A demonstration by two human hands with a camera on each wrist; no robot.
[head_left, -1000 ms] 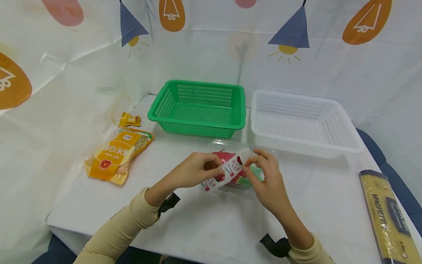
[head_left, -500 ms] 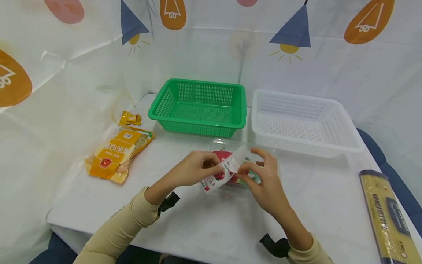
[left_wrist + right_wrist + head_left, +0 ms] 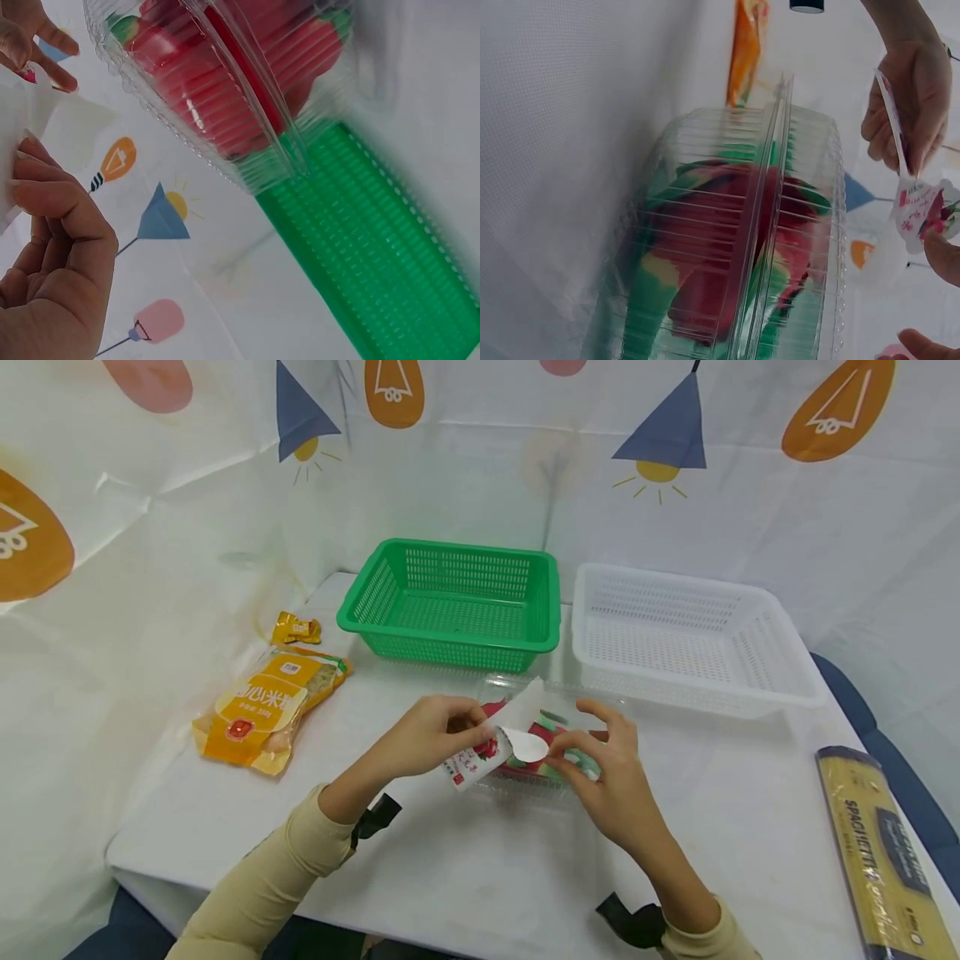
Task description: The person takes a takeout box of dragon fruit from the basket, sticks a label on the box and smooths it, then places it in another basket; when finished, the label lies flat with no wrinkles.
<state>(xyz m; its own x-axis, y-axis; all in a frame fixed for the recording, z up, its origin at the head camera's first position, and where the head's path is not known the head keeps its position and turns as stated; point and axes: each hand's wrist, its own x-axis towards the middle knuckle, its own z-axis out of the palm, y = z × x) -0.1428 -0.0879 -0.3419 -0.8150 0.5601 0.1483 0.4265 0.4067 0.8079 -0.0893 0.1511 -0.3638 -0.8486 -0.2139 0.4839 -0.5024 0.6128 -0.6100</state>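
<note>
Between both hands is a sticker label (image 3: 468, 766) printed with red fruit and lettering, partly parted from its white backing paper (image 3: 532, 697). My left hand (image 3: 435, 739) pinches the label and backing with thumb and fingers. My right hand (image 3: 609, 768) pinches the label's curled-back end, its white underside facing up in the head view. In the right wrist view the label's scalloped end (image 3: 934, 217) lies against the right thumb. Below and behind the hands sits a clear plastic clamshell box (image 3: 784, 112), closed, holding red and green produce (image 3: 217, 97) whose kind I cannot tell.
A green basket (image 3: 450, 647) and a white basket (image 3: 697, 689) stand at the back. On the left lie a yellow food bag (image 3: 262, 710) and a small golden packet (image 3: 296, 629). A spaghetti pack (image 3: 885, 852) lies along the right edge.
The label's end has been peeled back from the backing and now curls over towards the right hand. My left hand has shifted slightly left; the backing stands up more.
</note>
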